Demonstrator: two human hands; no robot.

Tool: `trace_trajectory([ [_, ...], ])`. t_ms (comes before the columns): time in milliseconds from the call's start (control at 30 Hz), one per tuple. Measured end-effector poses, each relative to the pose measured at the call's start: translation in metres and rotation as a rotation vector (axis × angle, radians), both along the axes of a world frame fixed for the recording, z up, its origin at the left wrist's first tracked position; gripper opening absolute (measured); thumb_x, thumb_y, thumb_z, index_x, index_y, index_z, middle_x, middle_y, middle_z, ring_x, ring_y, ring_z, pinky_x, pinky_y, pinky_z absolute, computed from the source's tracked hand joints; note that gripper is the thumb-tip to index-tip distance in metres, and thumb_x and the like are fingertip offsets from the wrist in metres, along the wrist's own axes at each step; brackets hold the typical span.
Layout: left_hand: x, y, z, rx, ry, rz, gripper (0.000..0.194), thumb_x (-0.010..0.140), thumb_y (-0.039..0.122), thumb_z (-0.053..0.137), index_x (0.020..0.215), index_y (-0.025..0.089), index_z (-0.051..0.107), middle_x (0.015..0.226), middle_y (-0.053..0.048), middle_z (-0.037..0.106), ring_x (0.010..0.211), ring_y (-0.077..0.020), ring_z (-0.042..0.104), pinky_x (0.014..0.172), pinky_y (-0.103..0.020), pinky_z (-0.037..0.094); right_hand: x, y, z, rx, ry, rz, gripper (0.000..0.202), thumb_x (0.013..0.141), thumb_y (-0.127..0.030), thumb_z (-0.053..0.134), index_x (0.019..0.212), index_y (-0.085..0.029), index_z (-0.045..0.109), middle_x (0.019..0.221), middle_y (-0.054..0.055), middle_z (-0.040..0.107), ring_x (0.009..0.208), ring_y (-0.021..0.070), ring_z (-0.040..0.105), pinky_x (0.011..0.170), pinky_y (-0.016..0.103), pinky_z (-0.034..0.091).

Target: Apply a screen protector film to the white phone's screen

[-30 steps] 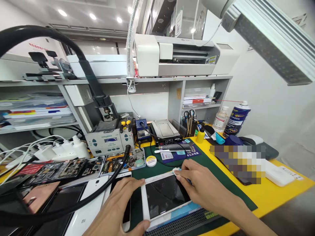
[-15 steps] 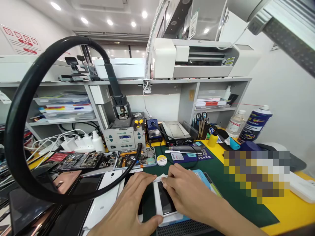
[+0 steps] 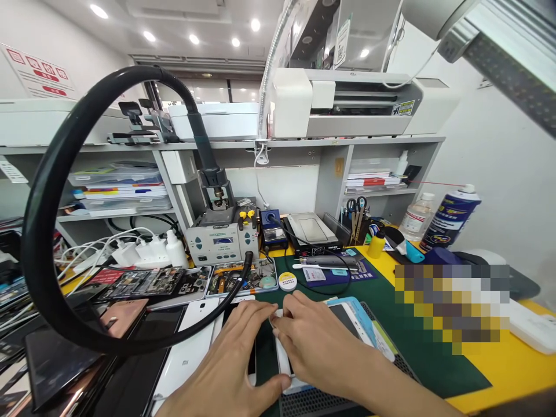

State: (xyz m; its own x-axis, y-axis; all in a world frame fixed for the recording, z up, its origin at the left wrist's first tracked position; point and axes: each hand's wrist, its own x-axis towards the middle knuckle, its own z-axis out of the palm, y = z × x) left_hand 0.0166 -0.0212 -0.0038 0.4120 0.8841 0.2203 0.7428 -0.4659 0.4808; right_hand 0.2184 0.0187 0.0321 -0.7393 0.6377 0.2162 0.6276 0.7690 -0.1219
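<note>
A white-framed smartphone (image 3: 283,354) lies face up on the work mat, mostly covered by my hands. My left hand (image 3: 237,353) braces its left side, fingertips at the upper corner and thumb at the lower one. Over the screen, my right hand (image 3: 310,341) is closed in a pinch at the upper left corner. A small white wad (image 3: 277,313), like tissue or cloth, shows at its fingertips, largely hidden. Beyond that hand a dark glass panel (image 3: 345,318) is visible; I cannot tell if it belongs to the same phone. A blue-and-white sheet (image 3: 362,315) lies beneath.
Several phones, one a white phone (image 3: 186,353), crowd the left. A black hose (image 3: 32,231) arches over them from the grey rework station (image 3: 221,243). Behind my hands sit a parts tray (image 3: 260,281) and round tin (image 3: 286,282). A spray can (image 3: 452,217) stands right.
My right hand has shifted left to the phone's upper left corner, uncovering dark glass on its right. The white wad shows less. My left hand keeps its hold; the view has moved slightly.
</note>
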Motion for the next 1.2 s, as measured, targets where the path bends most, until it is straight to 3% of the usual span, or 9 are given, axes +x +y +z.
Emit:
trace_trajectory([
  [333,-0.001,-0.001,0.005,0.02,-0.057,-0.039,0.077,0.078,0.027,0.071,0.147,0.026,0.037,0.146,-0.012,0.048,0.139,-0.0338,0.043,0.117,-0.055,0.04,0.007,-0.017,0.007,-0.106,-0.003,0.05,0.023,0.099,-0.017,0.049,0.095,-0.016,0.071,0.092,0.008,0.064,0.095,0.0244,0.057,0.086,0.038,0.043],
  [500,-0.003,-0.003,0.007,0.029,-0.034,-0.103,0.082,0.073,0.016,0.065,0.149,0.027,0.036,0.148,-0.01,0.049,0.143,-0.0316,0.04,0.12,-0.053,0.039,0.014,-0.031,0.006,-0.127,0.031,0.045,0.02,0.1,-0.018,0.05,0.094,-0.018,0.069,0.096,0.007,0.064,0.095,0.0229,0.057,0.08,0.036,0.044],
  [700,-0.009,-0.003,-0.001,0.026,-0.016,-0.121,0.093,0.068,0.01,0.059,0.154,0.03,0.029,0.156,-0.008,0.041,0.15,-0.0302,0.032,0.123,-0.053,0.034,0.015,-0.04,-0.017,0.09,-0.003,0.077,0.012,0.095,-0.02,0.058,0.099,-0.018,0.07,0.092,0.008,0.063,0.087,0.0254,0.057,0.056,0.033,0.033],
  [867,-0.01,-0.003,-0.006,0.047,-0.017,-0.109,0.093,0.069,0.008,0.056,0.154,0.033,0.028,0.156,-0.007,0.041,0.15,-0.0307,0.033,0.122,-0.056,0.035,0.011,-0.047,-0.038,0.351,0.089,0.053,0.008,0.091,-0.018,0.066,0.096,-0.014,0.07,0.078,0.008,0.059,0.074,0.0242,0.052,0.05,0.034,0.026],
  [1067,-0.011,-0.002,-0.011,0.114,0.06,-0.09,0.087,0.077,0.013,0.055,0.157,0.031,0.025,0.159,-0.009,0.039,0.149,-0.0312,0.036,0.119,-0.054,0.04,0.014,-0.054,-0.048,0.316,0.113,-0.036,0.017,0.099,-0.016,0.051,0.097,-0.015,0.067,0.07,0.005,0.054,0.064,0.0207,0.047,0.046,0.031,0.024],
  [1200,-0.009,0.0,-0.015,0.216,0.094,-0.069,0.07,0.089,0.029,0.058,0.154,0.03,0.031,0.154,-0.01,0.046,0.143,-0.0313,0.046,0.111,-0.048,0.05,0.019,-0.056,-0.053,0.244,0.118,-0.09,0.017,0.101,-0.019,0.048,0.096,-0.018,0.064,0.069,0.003,0.052,0.063,0.019,0.046,0.044,0.029,0.024],
])
